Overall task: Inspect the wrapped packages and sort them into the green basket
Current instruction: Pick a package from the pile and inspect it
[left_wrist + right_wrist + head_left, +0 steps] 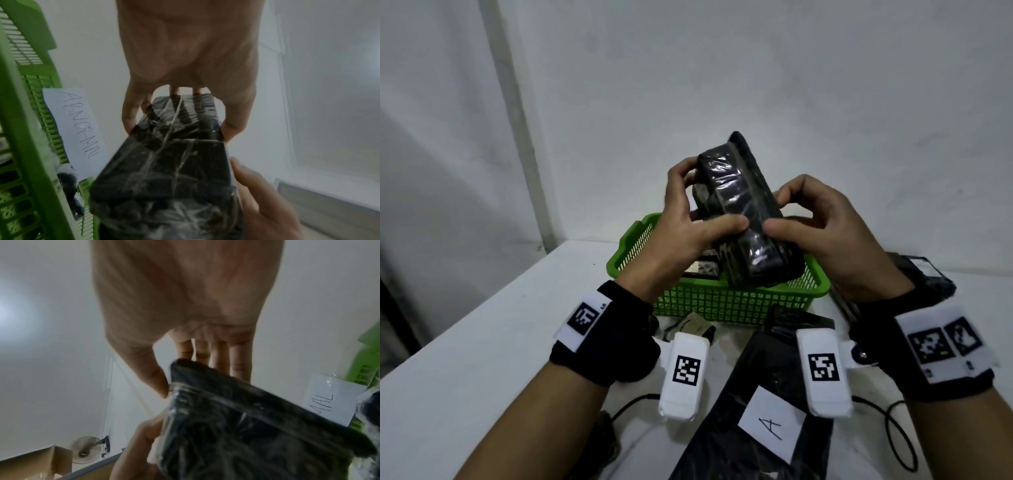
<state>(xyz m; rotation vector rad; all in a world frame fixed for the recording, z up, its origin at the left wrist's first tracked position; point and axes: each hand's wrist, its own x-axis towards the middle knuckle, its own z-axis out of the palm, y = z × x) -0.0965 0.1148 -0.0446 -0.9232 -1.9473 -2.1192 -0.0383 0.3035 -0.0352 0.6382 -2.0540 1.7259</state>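
Observation:
A black package wrapped in clear film [743, 209] is held up in the air above the green basket [722, 301]. My left hand [688, 219] grips its left side, thumb across the front face. My right hand [818, 229] grips its right side, thumb beside the left thumb. The left wrist view shows the package [170, 170] between fingers and thumb; in the right wrist view the package [246, 426] fills the lower right. Another wrapped item [702, 267] lies inside the basket. A paper label reading ABNORMAL [76, 129] hangs on the basket wall.
A black bag with a white label marked A [770, 421] lies on the white table [482, 325] in front of the basket. More dark packages [928, 277] sit at the right. Cables [893, 431] trail near the front edge. A wall stands close behind.

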